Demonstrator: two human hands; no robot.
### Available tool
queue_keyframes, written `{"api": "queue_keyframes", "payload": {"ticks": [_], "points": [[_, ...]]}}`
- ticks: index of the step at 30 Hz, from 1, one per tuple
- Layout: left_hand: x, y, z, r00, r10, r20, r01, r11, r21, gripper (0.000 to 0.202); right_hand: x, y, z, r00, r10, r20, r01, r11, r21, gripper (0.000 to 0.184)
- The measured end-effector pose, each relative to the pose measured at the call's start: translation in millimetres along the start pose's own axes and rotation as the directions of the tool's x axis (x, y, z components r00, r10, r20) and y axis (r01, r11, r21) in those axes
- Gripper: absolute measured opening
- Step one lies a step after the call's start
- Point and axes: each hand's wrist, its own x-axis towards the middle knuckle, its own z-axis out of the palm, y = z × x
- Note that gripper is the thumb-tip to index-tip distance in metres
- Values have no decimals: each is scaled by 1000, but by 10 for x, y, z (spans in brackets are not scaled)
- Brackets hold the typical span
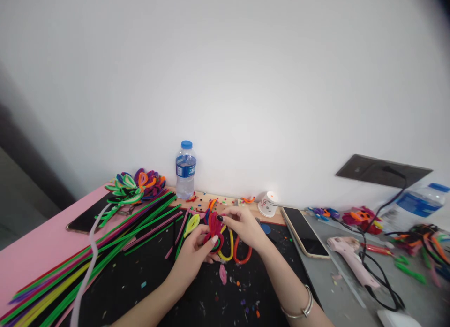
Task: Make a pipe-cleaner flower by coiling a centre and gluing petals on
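Between my two hands is a bundle of red and magenta pipe cleaner loops [214,224], bent into a petal-like shape. My left hand [197,249] pinches its lower part between thumb and fingers. At its upper right side, the fingers of my right hand [242,225] are closed on the loops. Just beyond and below the hands lie a yellow loop [231,252] and an orange-red loop [243,261], which look like scissor handles. A yellow pipe cleaner loop [192,224] lies left of my hands, and a small pink loop [222,274] is below them on the black mat [197,299].
Long pipe cleaners [87,266] spread across the left, by a pipe cleaner flower bunch [140,186]. A water bottle [186,172] and paper cup [268,204] stand along the wall. To the right are a phone [305,233] and a corded pink glue gun [353,261].
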Motion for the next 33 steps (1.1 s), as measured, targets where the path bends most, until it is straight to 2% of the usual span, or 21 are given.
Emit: {"api": "queue_keyframes", "payload": {"ticks": [6,16,24,33], "points": [[10,-24,-10,997,51,50,-52,998,28,27,-3,33,0,1000,15,1,-15,1000,19,16],[2,-8,-1,997,63,39,-65,996,54,27,9,39,19,999,8,-36,-7,1000,6,17],[-5,3,1,998,61,30,-63,996,60,28,19,106,62,998,56,-23,-54,995,81,16],[-3,-6,0,996,73,54,-78,994,79,25,29,97,82,999,27,-35,-24,996,90,18]]}}
